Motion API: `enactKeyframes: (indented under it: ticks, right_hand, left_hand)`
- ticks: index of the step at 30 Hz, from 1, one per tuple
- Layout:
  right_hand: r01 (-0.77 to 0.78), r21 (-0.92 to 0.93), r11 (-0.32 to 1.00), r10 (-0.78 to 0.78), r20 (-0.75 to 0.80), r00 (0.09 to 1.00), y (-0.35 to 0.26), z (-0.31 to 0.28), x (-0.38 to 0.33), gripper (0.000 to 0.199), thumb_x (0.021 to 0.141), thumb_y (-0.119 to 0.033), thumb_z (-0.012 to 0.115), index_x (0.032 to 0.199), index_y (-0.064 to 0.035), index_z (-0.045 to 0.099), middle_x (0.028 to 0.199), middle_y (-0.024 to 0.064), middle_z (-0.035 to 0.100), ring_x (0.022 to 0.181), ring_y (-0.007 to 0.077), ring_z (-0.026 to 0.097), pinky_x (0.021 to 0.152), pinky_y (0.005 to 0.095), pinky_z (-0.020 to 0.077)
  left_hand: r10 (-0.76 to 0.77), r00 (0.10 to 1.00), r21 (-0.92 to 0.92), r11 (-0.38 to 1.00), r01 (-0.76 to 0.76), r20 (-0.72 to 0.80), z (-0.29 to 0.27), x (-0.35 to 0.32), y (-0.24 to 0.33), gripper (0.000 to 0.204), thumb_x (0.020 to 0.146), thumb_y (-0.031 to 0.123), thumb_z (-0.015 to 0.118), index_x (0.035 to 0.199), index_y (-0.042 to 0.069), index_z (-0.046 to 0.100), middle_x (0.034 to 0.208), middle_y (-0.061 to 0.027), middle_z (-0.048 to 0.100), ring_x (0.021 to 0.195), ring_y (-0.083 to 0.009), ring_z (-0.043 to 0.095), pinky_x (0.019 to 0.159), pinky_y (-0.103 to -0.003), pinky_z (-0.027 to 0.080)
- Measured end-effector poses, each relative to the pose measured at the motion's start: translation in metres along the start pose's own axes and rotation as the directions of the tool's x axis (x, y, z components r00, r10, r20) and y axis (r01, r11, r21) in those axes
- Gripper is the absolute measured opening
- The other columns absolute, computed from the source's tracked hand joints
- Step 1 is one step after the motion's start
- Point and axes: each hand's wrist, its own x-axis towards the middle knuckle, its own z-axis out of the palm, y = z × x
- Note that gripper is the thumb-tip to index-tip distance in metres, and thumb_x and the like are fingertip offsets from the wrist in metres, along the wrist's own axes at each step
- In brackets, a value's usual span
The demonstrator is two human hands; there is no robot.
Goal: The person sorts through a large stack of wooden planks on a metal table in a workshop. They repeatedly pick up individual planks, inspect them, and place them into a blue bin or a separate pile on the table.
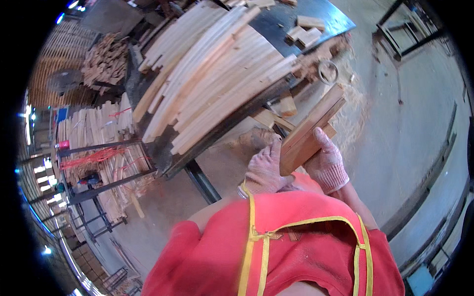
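Note:
In front of my body I hold a few short wooden boards [300, 154], stacked together and tilted away from me. My left hand [264, 168], in a pale knitted work glove, grips their left side near the close end. On the other side, my gloved right hand [327, 166] is closed round the boards, its thumb lying against the wood. The fingers beneath are partly hidden by the boards. To the left of my hands, long pale wooden strips [224, 86] lie side by side on a dark-topped table [281, 32].
Short wood blocks [305, 34] sit at the table's far end. Wood shavings [353, 116] and a ring-shaped object [328, 72] are on the floor beyond the boards. Bundled strips [98, 126] rest on a metal rack [106, 185] at left. A dark metal frame [419, 42] stands far right.

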Motion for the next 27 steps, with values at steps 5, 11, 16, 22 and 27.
enactKeyframes:
  ticks: [5, 11, 16, 22, 27]
  right_hand:
    - [0.105, -0.242, 0.965, -0.022, 0.322, 0.946, 0.001, 0.027, 0.0, 0.063, 0.095, -0.031, 0.073, 0.146, -0.0036, 0.048, 0.131, 0.0119, 0.065, 0.114, 0.0232, 0.065, 0.103, 0.038, 0.0516]
    - [0.373, -0.472, 0.799, -0.324, 0.186, 0.928, -0.002, -0.008, -0.001, 0.061, 0.097, -0.024, 0.071, 0.149, -0.0013, 0.048, 0.125, 0.0118, 0.065, 0.112, 0.0221, 0.065, 0.104, 0.0379, 0.0499]
    - [0.324, -0.735, 0.596, -0.437, 0.041, 0.898, -0.01, -0.072, 0.013, 0.063, 0.097, -0.023, 0.071, 0.151, 0.0, 0.046, 0.123, 0.0075, 0.064, 0.11, 0.0167, 0.062, 0.101, 0.0352, 0.0499]
    - [0.19, -0.739, 0.646, -0.424, -0.141, 0.895, -0.035, -0.094, 0.041, 0.057, 0.099, -0.024, 0.068, 0.148, -0.0022, 0.049, 0.104, 0.0027, 0.066, 0.088, 0.0132, 0.065, 0.085, 0.0309, 0.0562]
    - [0.01, -0.616, 0.787, -0.141, -0.164, 0.976, -0.054, -0.081, 0.116, 0.034, 0.099, -0.033, 0.068, 0.12, -0.0078, 0.06, 0.081, 0.0006, 0.061, 0.067, 0.0125, 0.06, 0.063, 0.0282, 0.0527]
  left_hand:
    - [-0.046, 0.994, -0.379, 0.926, 0.007, -0.096, -0.055, 0.004, -0.037, 0.133, 0.061, 0.041, 0.091, 0.161, -0.002, 0.016, 0.132, -0.0315, 0.06, 0.12, -0.0433, 0.064, 0.103, -0.048, 0.052]
    - [-0.049, 0.954, 0.018, 0.998, 0.057, -0.294, -0.209, 0.028, -0.07, 0.122, 0.068, 0.038, 0.089, 0.163, 0.005, 0.021, 0.137, -0.0297, 0.059, 0.12, -0.0405, 0.064, 0.102, -0.045, 0.052]
    - [0.038, 0.921, 0.569, 0.796, 0.207, -0.389, -0.229, 0.076, -0.12, 0.096, 0.077, 0.047, 0.084, 0.156, 0.014, 0.039, 0.125, -0.0159, 0.062, 0.109, -0.0335, 0.065, 0.094, -0.047, 0.053]
    - [0.335, 0.739, 0.69, 0.684, 0.236, -0.585, -0.181, 0.096, -0.167, 0.075, 0.081, 0.042, 0.081, 0.144, 0.015, 0.051, 0.12, -0.0121, 0.06, 0.112, -0.0299, 0.061, 0.095, -0.046, 0.05]
    - [0.286, 0.857, -0.149, 0.913, -0.379, -0.429, -0.048, 0.05, -0.115, 0.021, 0.093, 0.031, 0.071, 0.096, 0.011, 0.071, 0.088, -0.0123, 0.066, 0.088, -0.0251, 0.065, 0.078, -0.044, 0.053]
